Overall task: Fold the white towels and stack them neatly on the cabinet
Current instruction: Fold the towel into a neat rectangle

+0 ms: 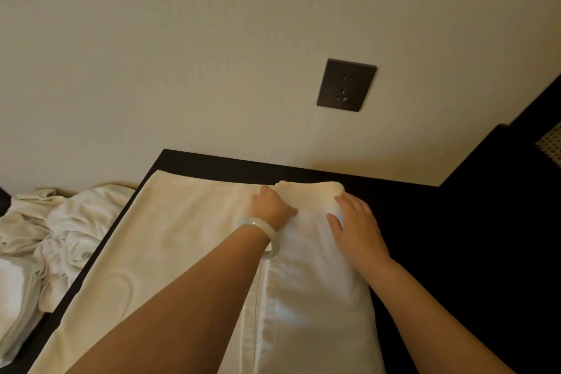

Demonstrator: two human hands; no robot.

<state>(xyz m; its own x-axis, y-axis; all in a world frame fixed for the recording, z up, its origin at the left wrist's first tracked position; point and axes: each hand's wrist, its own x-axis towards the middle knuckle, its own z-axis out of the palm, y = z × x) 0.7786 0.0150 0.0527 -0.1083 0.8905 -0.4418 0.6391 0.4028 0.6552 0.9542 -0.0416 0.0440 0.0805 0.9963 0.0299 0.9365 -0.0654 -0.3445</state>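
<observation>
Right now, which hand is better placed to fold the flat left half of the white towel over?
Left. The left hand rests beside that flat half of the white cloth towel on the dark cabinet; the right hand presses the folded side flat.

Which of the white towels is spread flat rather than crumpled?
The towel on the dark cabinet, under the left hand and right hand: it lies flat, its right part folded over. The other towels sit in a crumpled heap left of it.
</observation>
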